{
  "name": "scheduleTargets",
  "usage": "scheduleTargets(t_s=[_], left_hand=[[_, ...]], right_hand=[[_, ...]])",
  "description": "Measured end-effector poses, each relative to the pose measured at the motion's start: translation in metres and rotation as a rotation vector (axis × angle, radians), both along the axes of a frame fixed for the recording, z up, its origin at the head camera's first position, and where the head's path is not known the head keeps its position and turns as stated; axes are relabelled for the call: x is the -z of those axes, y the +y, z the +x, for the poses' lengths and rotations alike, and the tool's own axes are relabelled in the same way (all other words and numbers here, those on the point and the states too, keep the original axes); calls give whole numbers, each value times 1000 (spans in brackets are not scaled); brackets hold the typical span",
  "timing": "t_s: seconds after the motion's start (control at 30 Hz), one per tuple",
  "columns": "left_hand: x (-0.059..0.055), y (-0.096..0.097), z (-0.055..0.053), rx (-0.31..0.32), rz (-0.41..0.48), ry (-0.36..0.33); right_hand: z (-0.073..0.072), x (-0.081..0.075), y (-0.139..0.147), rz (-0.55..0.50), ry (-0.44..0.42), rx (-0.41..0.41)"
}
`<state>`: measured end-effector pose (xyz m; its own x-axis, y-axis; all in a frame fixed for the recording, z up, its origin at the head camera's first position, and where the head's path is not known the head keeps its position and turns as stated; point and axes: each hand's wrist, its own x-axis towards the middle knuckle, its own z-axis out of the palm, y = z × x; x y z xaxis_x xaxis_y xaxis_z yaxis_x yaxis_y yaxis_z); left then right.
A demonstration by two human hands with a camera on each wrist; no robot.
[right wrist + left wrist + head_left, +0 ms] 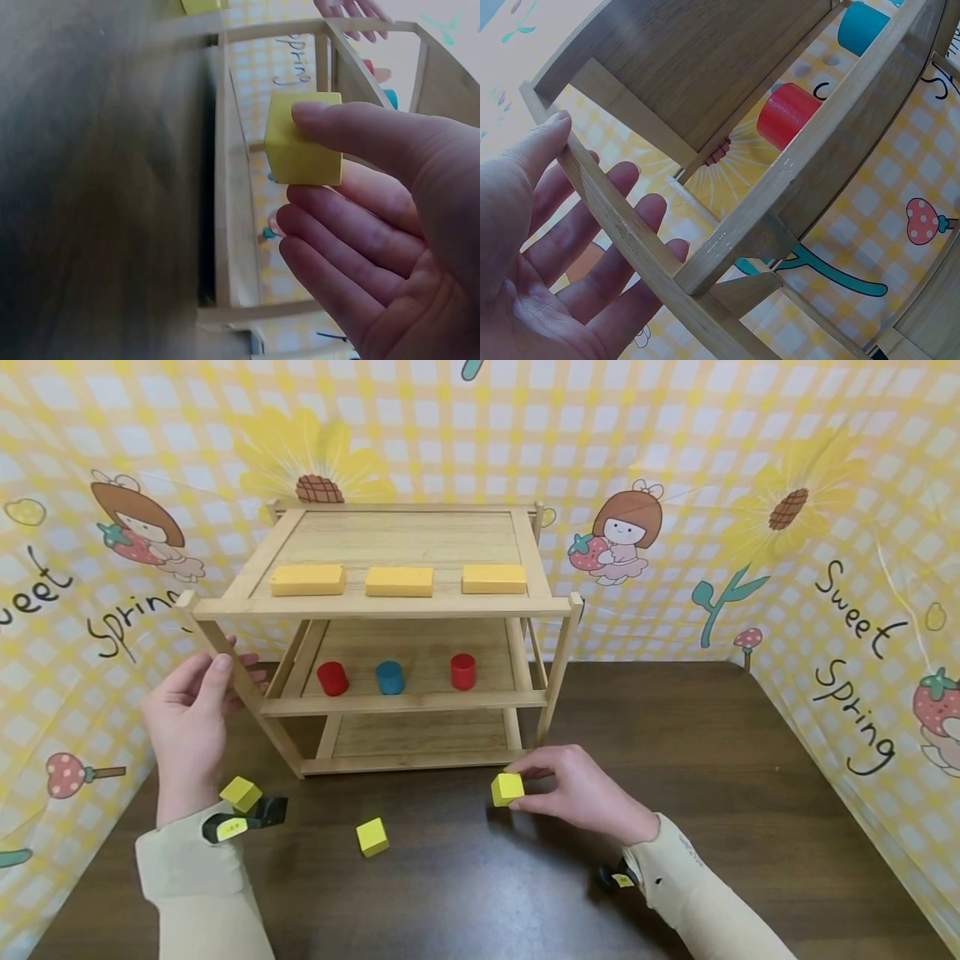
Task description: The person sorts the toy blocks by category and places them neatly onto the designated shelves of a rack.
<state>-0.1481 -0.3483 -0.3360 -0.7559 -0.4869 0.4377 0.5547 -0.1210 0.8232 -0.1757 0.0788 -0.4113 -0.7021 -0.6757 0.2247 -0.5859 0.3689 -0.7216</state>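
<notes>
My right hand (573, 789) pinches a yellow cube (507, 790) between thumb and fingers, just in front of the wooden rack's lower right front corner. In the right wrist view the thumb lies across one face of the cube (304, 142). My left hand (191, 714) holds the left front post (243, 685) of the three-tier wooden rack (405, 604), thumb in front and fingers behind it. A second yellow cube (372, 837) lies on the table before the rack. Another yellow cube (240, 794) sits by my left wrist, partly overlapped by the wrist camera.
Three orange-yellow rectangular blocks (399, 582) line the rack's top tier. On the middle tier stand a red cylinder (332, 678), a blue cylinder (390, 677) and another red cylinder (463, 672). The dark wooden table (712, 760) meets a checked cloth backdrop (465, 435) behind.
</notes>
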Motion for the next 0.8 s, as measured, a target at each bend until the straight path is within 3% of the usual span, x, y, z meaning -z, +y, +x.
scheduleTargets(t_s=[0.57, 0.8], left_hand=[[0, 1, 1, 12, 7, 5], [0, 0, 1, 9, -1, 4]], right_hand=[[10, 28, -47, -43, -111, -72], [12, 29, -69, -70, -106, -77]])
